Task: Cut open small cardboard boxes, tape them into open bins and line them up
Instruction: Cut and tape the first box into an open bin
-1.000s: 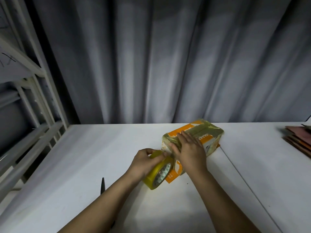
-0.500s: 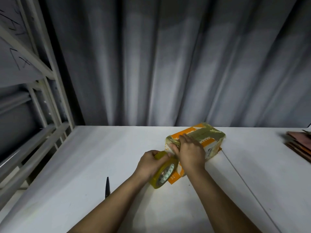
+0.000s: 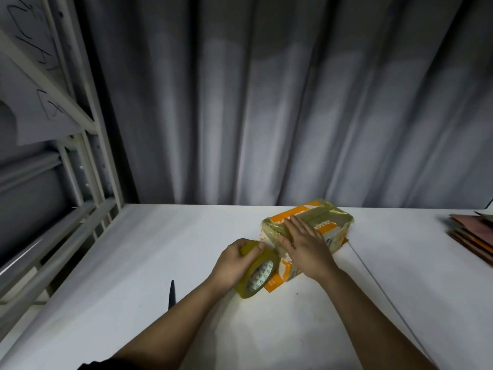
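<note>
White table [image 3: 133, 263] — tape roll [image 3: 257, 273] against box [image 3: 330, 222]

My left hand [image 3: 234, 265] is curled round the tape roll [image 3: 257, 273], thumb on top of its rim, wrist bent slightly inward. My right hand [image 3: 306, 247] lies flat with straight, spread fingers pressing on the cardboard box [image 3: 333, 222] (palm down, thumb out toward the left hand). Both bare forearms reach in from the near edge of the worktop, converging toward its middle.
</note>
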